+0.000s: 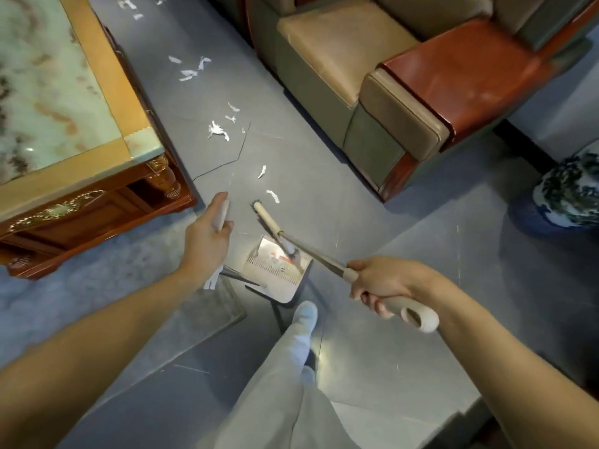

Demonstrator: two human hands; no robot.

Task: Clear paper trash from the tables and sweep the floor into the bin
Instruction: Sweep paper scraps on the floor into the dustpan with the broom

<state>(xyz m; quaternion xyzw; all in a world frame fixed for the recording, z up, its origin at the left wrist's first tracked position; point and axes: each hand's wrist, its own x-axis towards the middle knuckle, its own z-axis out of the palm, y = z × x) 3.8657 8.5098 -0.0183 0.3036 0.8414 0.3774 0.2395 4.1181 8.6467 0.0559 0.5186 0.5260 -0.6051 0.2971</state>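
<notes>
My left hand grips the pale upright handle of the dustpan, which stands on the grey floor in front of my foot. My right hand grips the beige broom handle near its looped end. The broom's shaft runs up and left over the pan to the broom head, which rests on the floor just beyond the pan. White paper scraps lie scattered on the floor between the table and the sofa; two of the scraps lie close to the broom head. A white scrap shows under my left wrist.
A wooden coffee table with a marble top fills the upper left. A tan and red-wood sofa stands at the upper right. A blue-and-white ceramic pot sits at the right edge. My trouser leg and shoe are below the pan.
</notes>
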